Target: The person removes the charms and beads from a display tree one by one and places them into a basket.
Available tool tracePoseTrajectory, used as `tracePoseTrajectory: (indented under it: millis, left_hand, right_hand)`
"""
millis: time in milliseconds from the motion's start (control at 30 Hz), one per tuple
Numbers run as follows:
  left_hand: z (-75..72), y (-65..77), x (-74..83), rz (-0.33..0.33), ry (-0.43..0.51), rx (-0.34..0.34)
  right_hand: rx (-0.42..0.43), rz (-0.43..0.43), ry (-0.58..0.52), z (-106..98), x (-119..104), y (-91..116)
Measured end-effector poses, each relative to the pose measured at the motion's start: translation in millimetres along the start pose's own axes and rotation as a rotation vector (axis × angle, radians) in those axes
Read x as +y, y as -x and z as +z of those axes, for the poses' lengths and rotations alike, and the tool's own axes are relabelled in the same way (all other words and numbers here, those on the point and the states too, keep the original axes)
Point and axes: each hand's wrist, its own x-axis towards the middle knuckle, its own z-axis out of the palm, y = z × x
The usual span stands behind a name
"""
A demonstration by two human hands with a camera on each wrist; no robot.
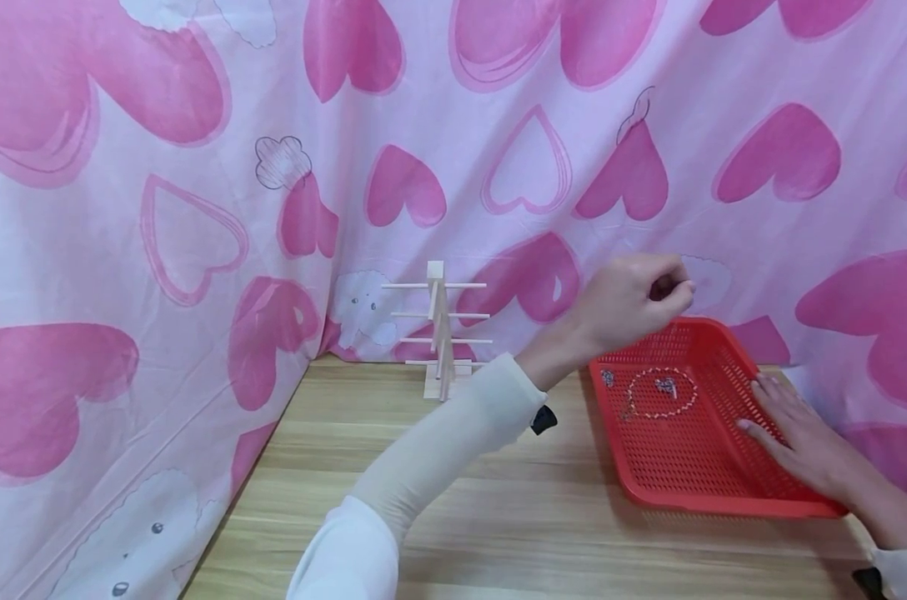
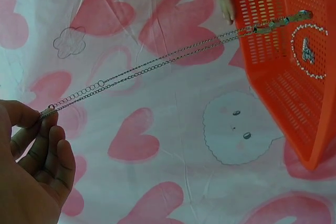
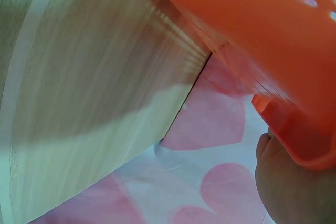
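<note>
My left hand (image 1: 633,296) is raised above the far end of a red plastic basket (image 1: 731,500). Between thumb and fingertips it pinches the clasp end of a thin silver chain necklace (image 2: 157,65), stretched out in the left wrist view. The necklace's decorated part (image 2: 272,24) appears in front of the basket; whether it touches the basket I cannot tell. My right hand (image 1: 806,446) holds the basket's right side, thumb over the rim and fingers along the outside. A ring-shaped beaded strand (image 1: 662,416) lies inside, around a small silver piece (image 1: 665,386).
A wooden stand (image 1: 440,333) with several thin horizontal pegs is at the back of the wooden table (image 1: 528,517). Another small silver piece (image 1: 608,378) lies at the basket's left side. Pink heart-patterned cloth (image 1: 401,92) hangs behind and at the left.
</note>
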Motion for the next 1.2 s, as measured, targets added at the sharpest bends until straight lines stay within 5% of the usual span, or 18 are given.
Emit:
tracePoseTrajectory:
  millis: [500,700,933,1200]
  left_hand:
    - [37.7,-12.4,10.9,0.024,-0.217,-0.127]
    - [52.2,-13.7,13.8,-0.052,-0.170,-0.263]
    - [71.0,-9.9,12.2,-0.076,-0.203,-0.333]
    - [88.9,-5.7,11.2,-0.232,-0.143,-0.453]
  right_hand:
    - [0.030,-0.034,0.027,3.4,1.4,1.5]
    - [0.018,-0.023,0.016,4.3,1.6,1.0]
    - [0.013,-0.011,0.004,4.4,0.3,0.8]
    - [0.016,0.002,-0.001,3.6,-2.7,1.6]
